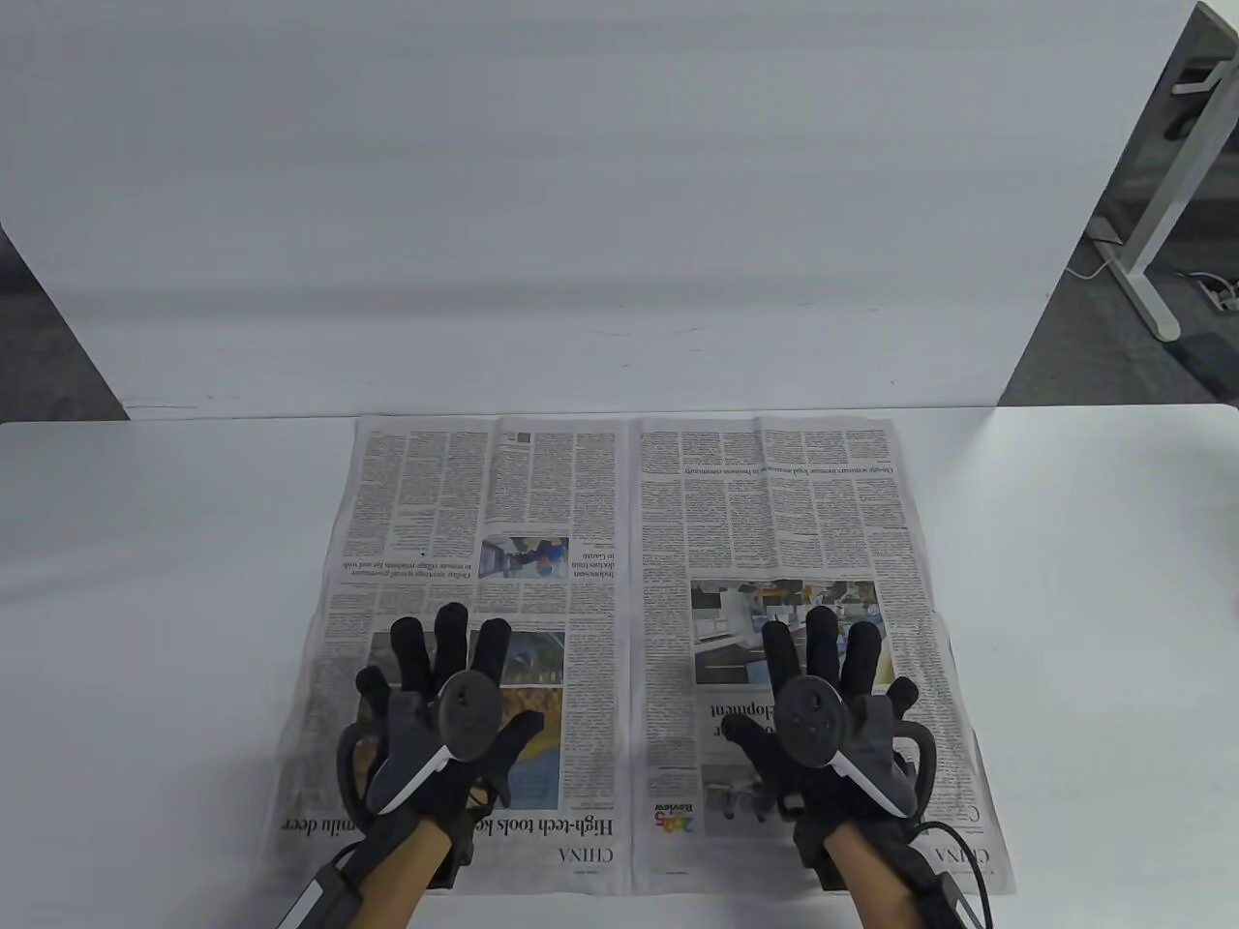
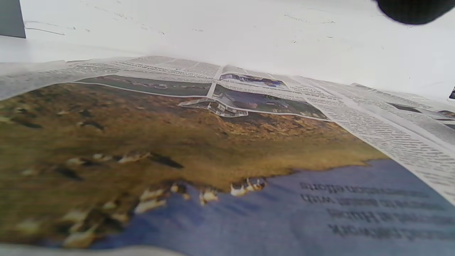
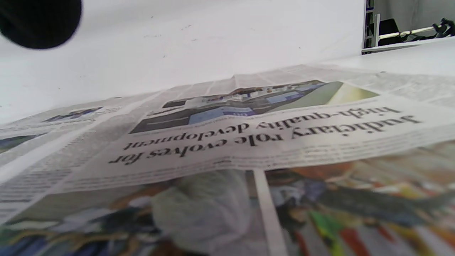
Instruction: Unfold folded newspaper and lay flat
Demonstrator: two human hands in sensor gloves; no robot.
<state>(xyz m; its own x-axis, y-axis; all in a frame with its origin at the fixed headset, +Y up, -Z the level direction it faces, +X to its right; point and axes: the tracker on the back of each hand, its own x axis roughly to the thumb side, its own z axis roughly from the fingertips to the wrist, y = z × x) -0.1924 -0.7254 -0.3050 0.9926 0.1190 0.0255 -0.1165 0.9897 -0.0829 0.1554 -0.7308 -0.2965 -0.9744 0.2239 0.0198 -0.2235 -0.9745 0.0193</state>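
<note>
The newspaper (image 1: 629, 542) lies spread open on the white table (image 1: 145, 581), two pages wide, with a centre crease running front to back. My left hand (image 1: 440, 697) rests flat on the left page, fingers spread, over a colour photo (image 2: 177, 160). My right hand (image 1: 823, 697) rests flat on the right page, fingers spread, by a photo and headline (image 3: 266, 131). A cross fold in the right page stands up slightly in the right wrist view. One dark fingertip shows at the top of each wrist view (image 2: 412, 10) (image 3: 39, 21).
A white backdrop board (image 1: 581, 194) stands behind the table's far edge. A white desk leg (image 1: 1152, 242) and cables stand on the floor at the far right. Bare table lies left and right of the paper.
</note>
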